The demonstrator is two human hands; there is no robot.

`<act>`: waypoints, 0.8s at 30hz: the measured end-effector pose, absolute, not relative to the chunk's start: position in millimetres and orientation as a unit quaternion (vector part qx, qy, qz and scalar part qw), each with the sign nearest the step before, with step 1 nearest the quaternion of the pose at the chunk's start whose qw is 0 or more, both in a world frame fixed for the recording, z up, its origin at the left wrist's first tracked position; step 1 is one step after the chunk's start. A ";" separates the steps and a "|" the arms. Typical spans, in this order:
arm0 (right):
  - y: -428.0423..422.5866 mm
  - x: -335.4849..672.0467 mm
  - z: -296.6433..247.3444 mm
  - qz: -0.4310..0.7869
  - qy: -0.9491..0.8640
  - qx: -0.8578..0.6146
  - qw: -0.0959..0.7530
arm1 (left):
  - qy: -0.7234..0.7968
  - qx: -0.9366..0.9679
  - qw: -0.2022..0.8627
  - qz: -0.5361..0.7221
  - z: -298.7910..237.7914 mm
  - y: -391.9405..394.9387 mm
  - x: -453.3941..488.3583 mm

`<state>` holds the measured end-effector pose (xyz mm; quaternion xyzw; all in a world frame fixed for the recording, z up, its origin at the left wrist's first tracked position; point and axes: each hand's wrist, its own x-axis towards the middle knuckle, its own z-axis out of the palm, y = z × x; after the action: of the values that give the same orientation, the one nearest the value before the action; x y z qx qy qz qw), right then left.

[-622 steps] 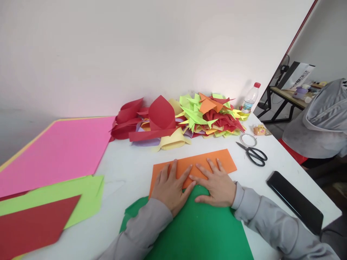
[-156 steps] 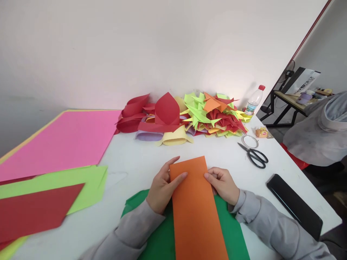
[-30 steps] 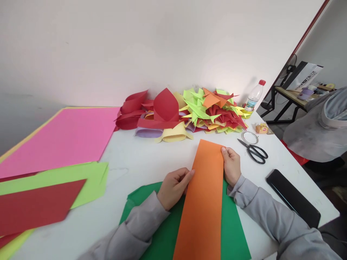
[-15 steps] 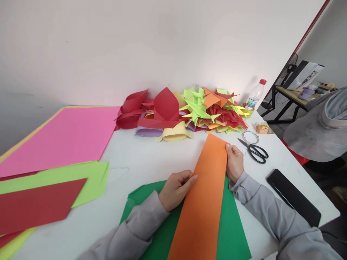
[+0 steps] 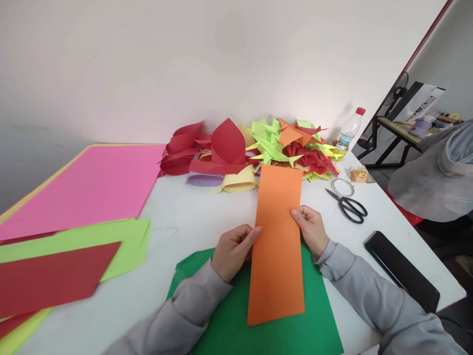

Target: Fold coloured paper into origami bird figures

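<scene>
A long orange strip of paper [image 5: 278, 251] is held up in front of me between both hands. My left hand [image 5: 233, 250] pinches its left edge, thumb on the front face. On the right edge, a little higher, my right hand [image 5: 312, 228] grips it with the thumb in front and the fingers behind. Below the strip lies a green sheet of paper [image 5: 225, 320] on the white table, partly covered by my left forearm and the orange strip.
Left are a pink sheet [image 5: 96, 187], lime green paper [image 5: 127, 251] and dark red paper [image 5: 55, 276]. Folded paper shapes [image 5: 273, 143] line the wall. Right lie scissors [image 5: 349, 206], a tape roll [image 5: 342, 187], a black phone [image 5: 401, 268], a wrapped snack [image 5: 360, 174] and a bottle [image 5: 349, 130].
The orange strip has turned upright and risen, so its lower end now shows above the green sheet. My right hand has moved slightly left and down along its edge.
</scene>
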<state>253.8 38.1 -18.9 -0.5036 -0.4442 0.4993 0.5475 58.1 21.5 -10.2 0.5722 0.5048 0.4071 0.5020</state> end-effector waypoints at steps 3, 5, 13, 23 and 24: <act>39.2 255.2 -16.7 0.467 -0.438 -0.516 0.569 | 0.483 0.599 0.512 0.382 -9.1 21.8 59.7; 39.6 256.0 -16.5 0.446 -0.442 -0.524 0.576 | 0.484 0.602 0.506 0.384 -7.7 21.7 60.3; 42.8 260.7 -18.1 0.380 -0.440 -0.531 0.617 | 0.467 0.588 0.544 0.374 -8.7 22.0 60.1; 53.2 268.6 -23.5 0.372 -0.352 -0.535 0.672 | 0.455 0.605 0.534 0.376 -16.2 23.5 59.3; 53.8 268.8 -23.1 0.368 -0.349 -0.537 0.675 | 0.457 0.612 0.528 0.372 -16.5 23.7 59.2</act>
<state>268.8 53.8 -23.1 -0.5365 -0.3489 0.3679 0.6746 59.2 23.7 -16.5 0.6116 0.4570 0.3719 0.5281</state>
